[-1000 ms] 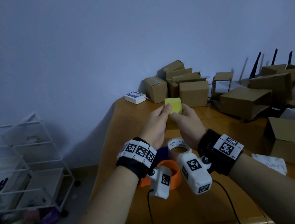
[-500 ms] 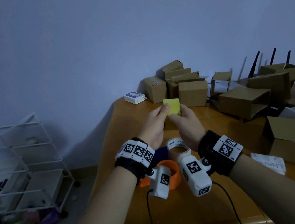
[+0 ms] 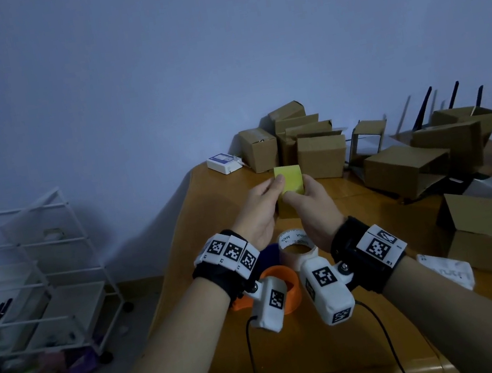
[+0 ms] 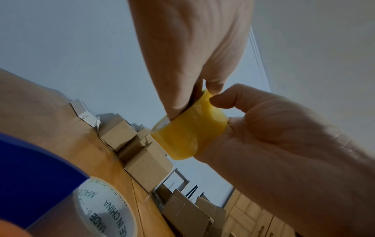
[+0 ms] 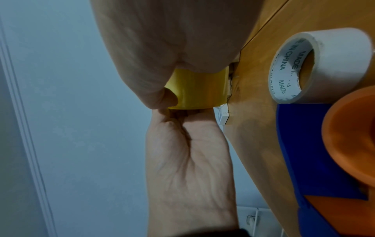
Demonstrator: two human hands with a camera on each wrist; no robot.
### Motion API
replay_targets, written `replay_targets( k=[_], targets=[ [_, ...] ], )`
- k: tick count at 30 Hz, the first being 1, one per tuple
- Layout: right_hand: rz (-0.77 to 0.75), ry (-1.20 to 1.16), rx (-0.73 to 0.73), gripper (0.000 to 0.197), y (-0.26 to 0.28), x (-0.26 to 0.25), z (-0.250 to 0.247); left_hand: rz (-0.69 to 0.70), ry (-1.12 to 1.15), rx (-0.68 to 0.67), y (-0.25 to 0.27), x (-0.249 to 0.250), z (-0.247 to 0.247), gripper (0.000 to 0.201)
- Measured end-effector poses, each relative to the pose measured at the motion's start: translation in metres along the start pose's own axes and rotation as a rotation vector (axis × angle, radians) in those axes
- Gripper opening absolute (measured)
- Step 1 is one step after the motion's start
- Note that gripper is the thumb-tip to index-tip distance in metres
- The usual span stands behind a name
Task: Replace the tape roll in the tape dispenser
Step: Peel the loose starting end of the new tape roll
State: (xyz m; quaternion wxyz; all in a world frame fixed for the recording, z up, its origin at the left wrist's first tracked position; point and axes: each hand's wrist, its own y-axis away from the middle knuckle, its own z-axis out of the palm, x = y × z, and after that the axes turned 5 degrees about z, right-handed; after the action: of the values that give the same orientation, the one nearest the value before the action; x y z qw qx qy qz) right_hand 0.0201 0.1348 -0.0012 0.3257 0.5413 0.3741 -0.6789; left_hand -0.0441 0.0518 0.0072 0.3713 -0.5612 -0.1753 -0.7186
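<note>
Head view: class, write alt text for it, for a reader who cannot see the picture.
Both hands hold a yellow tape roll up over a wooden table: the left hand pinches its near edge and the right hand grips it. Nearer the person, on the table, lie a white tape roll and an orange and blue dispenser, with cardboard boxes behind.

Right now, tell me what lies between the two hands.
The yellow tape roll, held by the left hand and right hand; clearest in the left wrist view.
</note>
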Motion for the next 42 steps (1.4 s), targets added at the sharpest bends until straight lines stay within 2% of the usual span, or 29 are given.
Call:
replay_targets(
  k=[7, 15, 23, 29, 35, 42],
  targets=[
    [0.007, -0.006, -0.002, 0.033, 0.001, -0.001, 0.002, 0.001, 0.006, -0.004, 0.002, 0.002, 0.001, 0.037],
    [0.021, -0.011, -0.005, 0.025, 0.003, -0.001, 0.000, -0.002, 0.018, -0.018, 0.005, 0.001, 0.001, 0.028],
    [0.039, -0.001, -0.030, 0.031, 0.007, -0.002, 0.001, -0.019, 0.007, -0.003, 0.005, 0.001, -0.001, 0.036],
    [0.049, 0.016, -0.017, 0.026, 0.008, -0.001, 0.000, -0.031, 0.002, 0.004, 0.007, -0.001, -0.003, 0.036],
    [0.042, 0.014, -0.024, 0.029, 0.009, -0.002, -0.001, -0.041, -0.001, 0.017, 0.006, -0.002, -0.001, 0.042],
    [0.053, 0.003, -0.008, 0.028, 0.011, -0.003, -0.004, -0.038, -0.004, -0.004, 0.008, -0.001, 0.001, 0.040]
  ],
)
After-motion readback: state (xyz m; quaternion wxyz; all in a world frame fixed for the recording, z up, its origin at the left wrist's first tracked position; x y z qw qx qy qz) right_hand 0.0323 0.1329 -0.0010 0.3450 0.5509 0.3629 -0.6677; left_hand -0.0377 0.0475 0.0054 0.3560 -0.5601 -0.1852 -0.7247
